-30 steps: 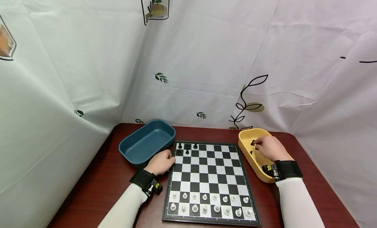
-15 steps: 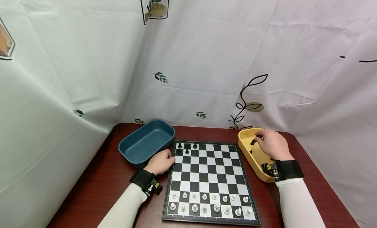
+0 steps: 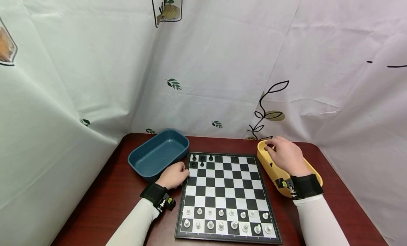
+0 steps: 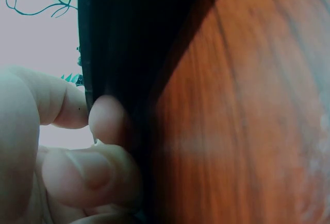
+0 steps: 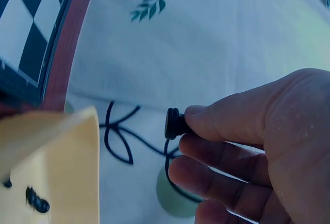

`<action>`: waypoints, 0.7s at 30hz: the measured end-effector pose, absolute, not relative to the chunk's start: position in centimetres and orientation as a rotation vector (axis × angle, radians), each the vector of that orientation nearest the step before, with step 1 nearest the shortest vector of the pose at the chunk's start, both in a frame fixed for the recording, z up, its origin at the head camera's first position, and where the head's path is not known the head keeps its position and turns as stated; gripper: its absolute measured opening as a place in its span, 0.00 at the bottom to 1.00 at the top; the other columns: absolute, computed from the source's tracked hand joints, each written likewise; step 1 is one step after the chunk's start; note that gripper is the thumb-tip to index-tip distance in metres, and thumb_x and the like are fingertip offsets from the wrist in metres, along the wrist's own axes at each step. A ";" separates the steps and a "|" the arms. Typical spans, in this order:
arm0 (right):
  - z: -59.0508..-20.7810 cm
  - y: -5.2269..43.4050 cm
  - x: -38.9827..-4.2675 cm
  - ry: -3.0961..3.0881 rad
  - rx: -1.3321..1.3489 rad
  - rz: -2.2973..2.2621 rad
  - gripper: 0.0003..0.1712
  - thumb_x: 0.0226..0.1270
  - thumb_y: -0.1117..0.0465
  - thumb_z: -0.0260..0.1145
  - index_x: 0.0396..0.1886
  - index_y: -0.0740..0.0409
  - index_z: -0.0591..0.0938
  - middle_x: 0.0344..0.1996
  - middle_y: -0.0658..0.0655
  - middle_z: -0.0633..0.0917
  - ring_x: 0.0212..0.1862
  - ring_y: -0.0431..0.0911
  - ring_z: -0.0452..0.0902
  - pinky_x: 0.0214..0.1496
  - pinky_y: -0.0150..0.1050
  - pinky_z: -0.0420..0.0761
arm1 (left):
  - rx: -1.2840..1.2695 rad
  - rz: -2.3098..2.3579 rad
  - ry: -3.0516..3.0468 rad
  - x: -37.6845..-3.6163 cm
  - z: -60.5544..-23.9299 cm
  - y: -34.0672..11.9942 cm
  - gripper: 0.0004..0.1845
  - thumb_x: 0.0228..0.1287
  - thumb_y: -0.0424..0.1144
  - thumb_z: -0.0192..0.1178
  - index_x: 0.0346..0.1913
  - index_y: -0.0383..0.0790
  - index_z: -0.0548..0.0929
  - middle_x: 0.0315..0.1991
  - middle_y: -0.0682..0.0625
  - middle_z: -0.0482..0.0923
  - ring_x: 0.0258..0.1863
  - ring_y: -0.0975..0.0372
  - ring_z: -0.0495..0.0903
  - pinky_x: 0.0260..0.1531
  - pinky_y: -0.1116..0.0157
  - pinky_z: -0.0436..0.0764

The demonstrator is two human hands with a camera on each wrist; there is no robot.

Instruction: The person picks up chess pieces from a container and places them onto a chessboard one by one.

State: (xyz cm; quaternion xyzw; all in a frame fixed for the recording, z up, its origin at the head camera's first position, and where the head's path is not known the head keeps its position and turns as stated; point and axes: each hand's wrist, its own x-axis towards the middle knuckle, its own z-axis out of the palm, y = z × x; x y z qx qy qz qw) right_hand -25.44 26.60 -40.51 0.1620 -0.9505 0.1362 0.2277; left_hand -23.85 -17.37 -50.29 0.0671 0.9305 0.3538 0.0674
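Note:
Thumb and fingers of my right hand (image 3: 286, 156) pinch a black chess piece (image 5: 175, 123), its round base showing in the right wrist view and the rest hidden by the fingers. That hand is above the yellow tray (image 3: 268, 170), where other black pieces (image 5: 37, 201) lie. My left hand (image 3: 173, 175) grips the left edge of the chessboard (image 3: 224, 182); the left wrist view shows its curled fingertips (image 4: 108, 121) at the dark board edge. Several black pieces (image 3: 202, 164) stand at the board's far left corner. Two rows of white pieces (image 3: 220, 224) stand along its near side.
A blue tray (image 3: 155, 152) sits left of the board, close to my left hand. All stands on a dark red wooden table (image 3: 95, 203). A pale patterned cloth (image 3: 203, 80) hangs behind the table and along its sides.
My right hand has risen from inside the yellow tray with a black chess piece and shifted slightly left, toward the board. My left hand has stayed at the board's edge.

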 end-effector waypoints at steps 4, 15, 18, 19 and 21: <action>-40.7 25.4 -25.3 -2.580 0.543 0.342 0.08 0.71 0.66 0.77 0.48 0.61 0.93 0.42 0.59 0.92 0.39 0.56 0.88 0.41 0.56 0.86 | 0.198 1.059 2.806 -23.9 -50.4 -17.3 0.13 0.77 0.45 0.57 0.32 0.45 0.77 0.17 0.52 0.79 0.12 0.58 0.75 0.17 0.61 0.71; -42.0 23.6 -25.6 -2.658 0.624 0.313 0.06 0.70 0.66 0.77 0.45 0.60 0.93 0.40 0.58 0.92 0.41 0.56 0.89 0.44 0.57 0.87 | 0.199 1.067 2.812 -23.8 -50.4 -17.4 0.13 0.77 0.45 0.57 0.31 0.45 0.76 0.17 0.51 0.79 0.11 0.58 0.74 0.16 0.60 0.71; -42.5 23.4 -25.8 -2.678 0.626 0.289 0.06 0.68 0.66 0.77 0.44 0.59 0.93 0.39 0.57 0.92 0.39 0.55 0.89 0.42 0.57 0.87 | 0.197 1.069 2.811 -23.8 -50.4 -17.4 0.13 0.77 0.45 0.57 0.31 0.45 0.76 0.17 0.51 0.79 0.11 0.58 0.74 0.17 0.60 0.71; -42.6 23.4 -25.8 -2.686 0.627 0.285 0.06 0.68 0.66 0.77 0.43 0.59 0.93 0.38 0.57 0.92 0.39 0.55 0.89 0.42 0.57 0.87 | 0.199 1.070 2.812 -23.8 -50.4 -17.4 0.13 0.77 0.45 0.57 0.31 0.45 0.76 0.17 0.51 0.79 0.11 0.58 0.74 0.17 0.60 0.71; -43.1 23.3 -26.0 -2.705 0.627 0.280 0.06 0.67 0.67 0.78 0.43 0.58 0.93 0.38 0.56 0.92 0.39 0.54 0.89 0.41 0.57 0.87 | 0.205 1.068 2.813 -23.8 -50.4 -17.4 0.13 0.77 0.45 0.57 0.32 0.45 0.76 0.17 0.51 0.79 0.11 0.58 0.74 0.17 0.60 0.71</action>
